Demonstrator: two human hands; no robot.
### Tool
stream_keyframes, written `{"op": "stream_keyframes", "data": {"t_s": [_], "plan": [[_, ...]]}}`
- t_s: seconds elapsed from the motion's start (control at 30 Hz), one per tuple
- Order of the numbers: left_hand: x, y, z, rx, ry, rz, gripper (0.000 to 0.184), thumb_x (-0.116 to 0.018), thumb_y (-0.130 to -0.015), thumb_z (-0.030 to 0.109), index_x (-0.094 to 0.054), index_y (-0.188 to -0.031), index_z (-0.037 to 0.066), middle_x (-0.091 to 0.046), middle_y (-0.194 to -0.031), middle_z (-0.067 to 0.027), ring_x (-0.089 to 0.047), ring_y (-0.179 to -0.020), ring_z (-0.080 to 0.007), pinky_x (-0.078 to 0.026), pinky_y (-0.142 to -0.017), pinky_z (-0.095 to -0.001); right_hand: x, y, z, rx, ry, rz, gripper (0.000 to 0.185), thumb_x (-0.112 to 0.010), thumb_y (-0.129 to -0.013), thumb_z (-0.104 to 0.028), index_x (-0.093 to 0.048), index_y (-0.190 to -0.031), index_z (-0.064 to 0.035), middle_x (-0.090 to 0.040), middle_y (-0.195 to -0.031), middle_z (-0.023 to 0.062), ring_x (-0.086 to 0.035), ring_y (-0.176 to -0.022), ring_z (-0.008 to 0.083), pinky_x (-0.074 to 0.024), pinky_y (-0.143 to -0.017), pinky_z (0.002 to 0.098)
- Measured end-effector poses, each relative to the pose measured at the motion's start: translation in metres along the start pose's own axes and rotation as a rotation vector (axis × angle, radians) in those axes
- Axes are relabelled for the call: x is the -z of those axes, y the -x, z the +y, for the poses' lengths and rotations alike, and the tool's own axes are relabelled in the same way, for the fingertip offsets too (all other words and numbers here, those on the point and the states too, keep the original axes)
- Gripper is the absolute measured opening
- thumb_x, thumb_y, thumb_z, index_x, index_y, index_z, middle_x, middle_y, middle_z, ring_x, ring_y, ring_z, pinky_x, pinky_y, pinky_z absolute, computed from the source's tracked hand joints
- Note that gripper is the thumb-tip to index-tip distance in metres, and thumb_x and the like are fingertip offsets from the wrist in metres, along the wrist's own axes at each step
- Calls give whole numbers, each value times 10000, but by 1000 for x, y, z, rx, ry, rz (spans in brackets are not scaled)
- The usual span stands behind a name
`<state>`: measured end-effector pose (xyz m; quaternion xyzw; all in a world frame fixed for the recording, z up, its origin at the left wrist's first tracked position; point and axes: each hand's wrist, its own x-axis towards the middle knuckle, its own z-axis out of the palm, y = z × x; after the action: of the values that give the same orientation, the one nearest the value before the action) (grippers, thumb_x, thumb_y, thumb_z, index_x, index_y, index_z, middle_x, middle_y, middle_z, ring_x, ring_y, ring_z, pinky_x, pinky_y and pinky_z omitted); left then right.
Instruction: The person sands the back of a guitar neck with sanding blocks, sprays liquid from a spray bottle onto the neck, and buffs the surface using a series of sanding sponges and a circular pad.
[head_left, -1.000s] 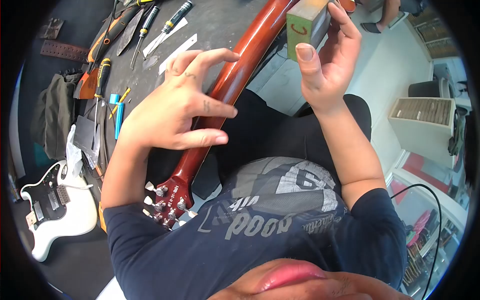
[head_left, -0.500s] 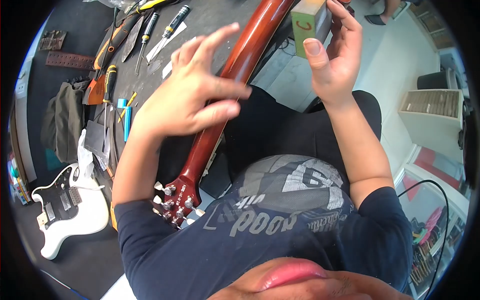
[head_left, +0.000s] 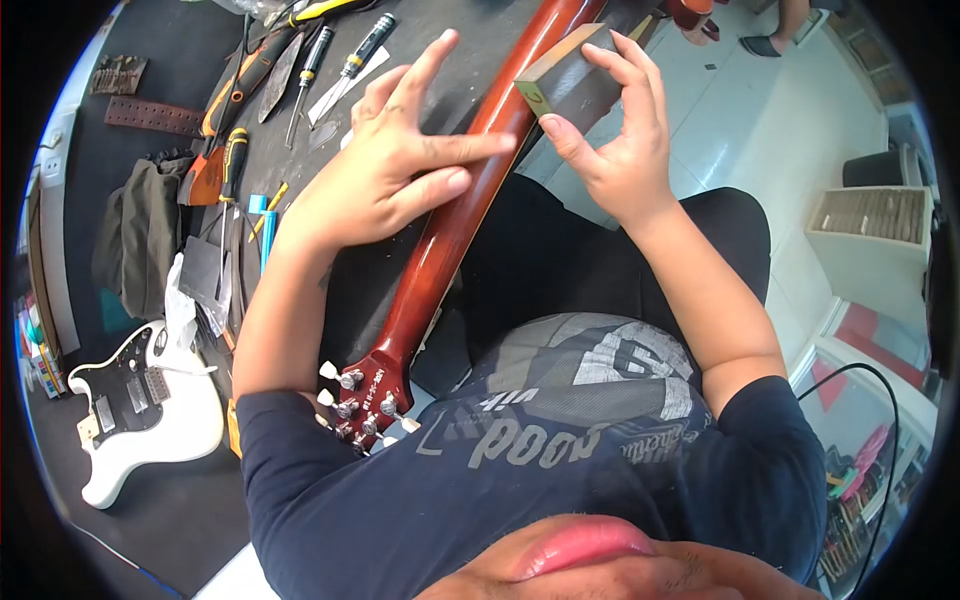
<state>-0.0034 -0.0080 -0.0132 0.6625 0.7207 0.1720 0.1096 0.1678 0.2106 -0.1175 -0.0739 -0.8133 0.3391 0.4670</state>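
1. Head view: A person's left hand (head_left: 385, 155) was spread wide and gripped nothing, its index finger and thumb stretched over a glossy reddish-brown guitar neck (head_left: 430, 262); whether the skin met the wood could not be told.
2. The right hand (head_left: 630, 165) pinched a block (head_left: 572, 85), green at one end with a letter "C", between thumb and fingers, tilted over the neck's upper stretch. Contact between block and neck was unclear.
3. The neck ran diagonally down to a headstock (head_left: 388, 385) with pale-buttoned tuners, close to the person's dark printed shirt (head_left: 560, 480).
4. At left, a white guitar body (head_left: 165, 425) lay on the dark table (head_left: 215, 495), with a yellow-and-black screwdriver (head_left: 235, 165) farther up.
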Motion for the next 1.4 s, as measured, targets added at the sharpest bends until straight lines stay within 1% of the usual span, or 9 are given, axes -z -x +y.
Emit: {"op": "stream_keyframes", "data": {"t_s": [0.17, 0.37, 0.57, 0.83, 1.0, 1.13, 1.27, 1.37, 1.4], "plan": [[19, 22, 2, -178, 129, -199, 467, -691, -937, 598, -898, -1136, 229, -194, -1767, -371, -219, -1619, -514, -113, -1307, -591, 5, -9, 8, 26, 61, 3, 723, -893, -889, -411, -610, -1451, -56, -525, -1553, 251, -524, -1444, 385, -432, -1186, 483], [-3, -5, -4, -36, -72, 29, 469, -593, -1041, 488, -770, -1421, 277, -165, -1804, -293, -234, -1597, -516, -140, -1307, -578, 4, -3, 7, -27, 12, -25, 711, -886, -895, -407, -612, -1452, -62, -528, -1557, 240, -526, -1444, 376, -414, -1200, 477], [10, 23, 14, -179, 64, -127, 403, -706, -901, 495, -898, -1077, 188, -226, -1774, -336, -287, -1582, -529, -148, -1301, -608, 8, -1, 8, -15, 43, -39, 704, -880, -902, -404, -610, -1458, -67, -523, -1569, 233, -524, -1451, 369, -410, -1202, 469], [-4, 6, 27, -156, -181, 13, 376, -770, -808, 231, -855, -1173, 213, -258, -1803, -218, -363, -1544, -497, -294, -1248, -600, 9, -3, 4, -25, 30, -62, 728, -868, -900, -352, -543, -1455, -13, -513, -1506, 239, -552, -1384, 362, -434, -1175, 462], [11, 15, 28, -239, -108, -150, 385, -739, -832, 326, -853, -1183, 216, -257, -1801, -224, -375, -1538, -490, -284, -1257, -604, 11, -3, 5, -42, -15, -48, 716, -869, -884, -346, -561, -1439, -17, -522, -1500, 252, -564, -1373, 381, -451, -1162, 469], [-12, -2, 17, -132, -274, 51, 426, -685, -906, 354, -820, -1294, 240, -229, -1794, -275, -343, -1559, -506, -241, -1280, -597, 10, -4, 10, -11, 24, -28, 719, -869, -890, -361, -562, -1444, -20, -520, -1509, 249, -555, -1387, 380, -436, -1178, 469], [2, 10, 4, -183, 45, -109, 440, -664, -935, 418, -835, -1266, 184, -186, -1772, -367, -280, -1593, -527, -154, -1304, -594, 7, -7, 9, -36, -20, -20, 695, -874, -903, -382, -602, -1446, -46, -529, -1547, 235, -540, -1425, 368, -425, -1192, 470], [15, 15, -11, -297, 197, -174, 466, -666, -945, 477, -856, -1247, 177, -180, -1790, -333, -268, -1603, -511, -136, -1309, -586, 6, -7, 3, -59, 30, -11, 694, -893, -875, -380, -635, -1432, -57, -542, -1550, 241, -553, -1415, 376, -439, -1183, 475], [7, 14, -9, -207, 161, -71, 469, -669, -946, 480, -857, -1251, 177, -191, -1794, -317, -273, -1601, -504, -145, -1308, -576, 4, -5, 0, -58, 66, -12, 700, -901, -860, -376, -641, -1426, -57, -544, -1545, 246, -560, -1404, 383, -444, -1178, 476]]}}
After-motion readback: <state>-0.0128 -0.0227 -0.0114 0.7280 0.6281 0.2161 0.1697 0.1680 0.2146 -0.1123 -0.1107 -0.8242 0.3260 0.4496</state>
